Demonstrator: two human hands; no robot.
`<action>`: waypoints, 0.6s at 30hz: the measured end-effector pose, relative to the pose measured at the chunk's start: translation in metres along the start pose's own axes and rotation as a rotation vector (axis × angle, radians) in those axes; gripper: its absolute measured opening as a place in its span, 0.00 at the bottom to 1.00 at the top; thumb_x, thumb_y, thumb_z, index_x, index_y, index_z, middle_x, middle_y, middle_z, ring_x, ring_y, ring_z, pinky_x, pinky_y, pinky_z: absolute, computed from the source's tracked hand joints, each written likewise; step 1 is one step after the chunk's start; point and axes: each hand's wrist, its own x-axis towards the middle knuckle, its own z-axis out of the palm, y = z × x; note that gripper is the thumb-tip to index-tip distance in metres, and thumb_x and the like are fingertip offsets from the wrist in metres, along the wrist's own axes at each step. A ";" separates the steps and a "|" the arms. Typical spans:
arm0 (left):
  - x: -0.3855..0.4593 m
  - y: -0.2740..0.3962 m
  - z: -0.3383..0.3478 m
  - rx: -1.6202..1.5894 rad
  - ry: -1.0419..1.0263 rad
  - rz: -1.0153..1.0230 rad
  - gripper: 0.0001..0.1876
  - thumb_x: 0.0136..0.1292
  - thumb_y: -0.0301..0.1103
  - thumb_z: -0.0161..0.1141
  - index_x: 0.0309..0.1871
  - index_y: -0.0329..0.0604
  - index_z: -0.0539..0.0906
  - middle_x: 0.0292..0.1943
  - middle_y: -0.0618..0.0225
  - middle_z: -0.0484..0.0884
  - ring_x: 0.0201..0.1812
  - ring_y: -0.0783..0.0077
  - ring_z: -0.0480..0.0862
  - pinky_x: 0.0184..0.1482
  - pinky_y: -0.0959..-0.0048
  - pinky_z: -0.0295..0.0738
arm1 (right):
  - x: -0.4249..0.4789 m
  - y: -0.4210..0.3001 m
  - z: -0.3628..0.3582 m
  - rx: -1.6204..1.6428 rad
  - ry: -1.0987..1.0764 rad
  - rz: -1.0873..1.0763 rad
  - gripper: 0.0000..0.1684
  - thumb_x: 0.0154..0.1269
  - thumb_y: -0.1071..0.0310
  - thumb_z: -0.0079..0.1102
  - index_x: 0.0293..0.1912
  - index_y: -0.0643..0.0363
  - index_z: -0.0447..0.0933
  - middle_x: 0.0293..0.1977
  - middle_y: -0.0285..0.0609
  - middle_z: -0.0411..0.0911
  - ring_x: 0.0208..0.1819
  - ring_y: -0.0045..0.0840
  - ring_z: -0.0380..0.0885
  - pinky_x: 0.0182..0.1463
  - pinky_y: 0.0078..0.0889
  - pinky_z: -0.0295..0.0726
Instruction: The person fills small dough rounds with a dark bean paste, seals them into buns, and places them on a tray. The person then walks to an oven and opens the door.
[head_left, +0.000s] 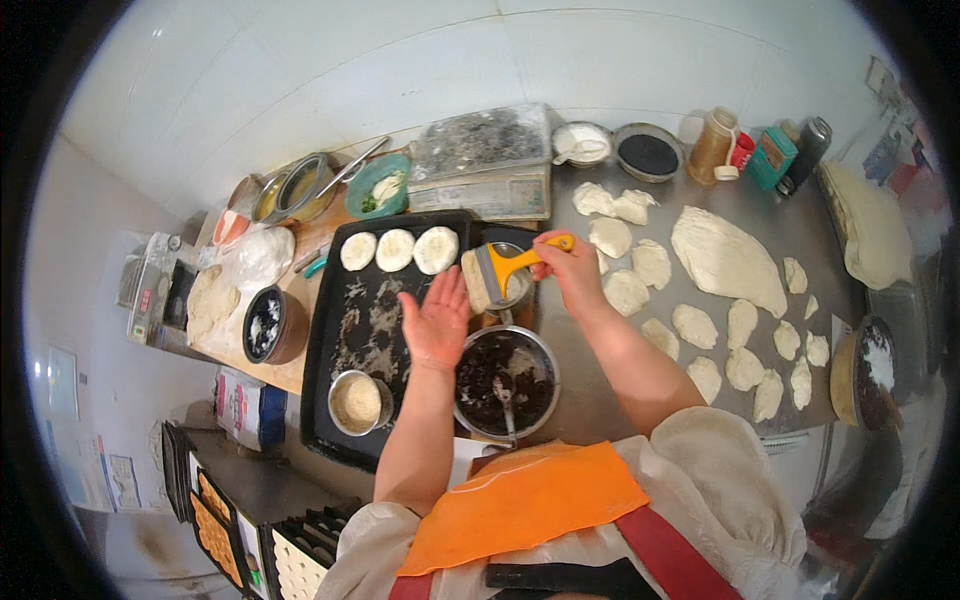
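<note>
My right hand (570, 274) grips the yellow handle of a wide pastry brush (506, 270), held over a small metal pot (517, 289). Beside the brush, my left hand (439, 319) is spread with the palm up and holds nothing; it is above the right edge of a black baking tray (322, 330). Three round flat pieces of dough (395, 250) lie in a row at the tray's far end. Near its close end stands a metal cup (355, 403) of pale crumbs or seeds. A metal bowl of dark filling (495, 375) with a spoon sits right of my left forearm.
Several dough pieces (694, 326) and a large dough slab (724, 259) lie on the metal table at right. Behind are a flour-dusted scale (480, 195) and a bowl of black seeds (649, 154). A dark tub (274, 325) stands left of the tray.
</note>
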 end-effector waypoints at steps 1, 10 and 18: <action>-0.004 0.001 0.001 0.058 0.040 0.026 0.49 0.68 0.69 0.39 0.74 0.28 0.52 0.75 0.50 0.57 0.76 0.51 0.56 0.76 0.57 0.48 | 0.000 0.001 -0.003 -0.195 -0.035 -0.063 0.05 0.64 0.74 0.60 0.40 0.63 0.79 0.30 0.40 0.80 0.27 0.20 0.78 0.31 0.25 0.79; -0.053 -0.050 0.074 0.218 0.059 -0.030 0.43 0.72 0.64 0.40 0.76 0.36 0.54 0.77 0.57 0.55 0.74 0.56 0.59 0.75 0.58 0.51 | -0.080 -0.012 0.036 -0.808 -0.551 -0.597 0.42 0.58 0.53 0.66 0.65 0.68 0.65 0.69 0.58 0.60 0.72 0.48 0.56 0.74 0.53 0.54; -0.040 -0.078 0.111 0.381 -0.277 -0.124 0.49 0.66 0.74 0.31 0.76 0.40 0.55 0.77 0.58 0.53 0.76 0.55 0.55 0.74 0.53 0.50 | -0.102 -0.045 0.033 -0.620 -0.641 -0.743 0.44 0.58 0.56 0.64 0.69 0.63 0.60 0.71 0.55 0.58 0.73 0.51 0.53 0.75 0.54 0.46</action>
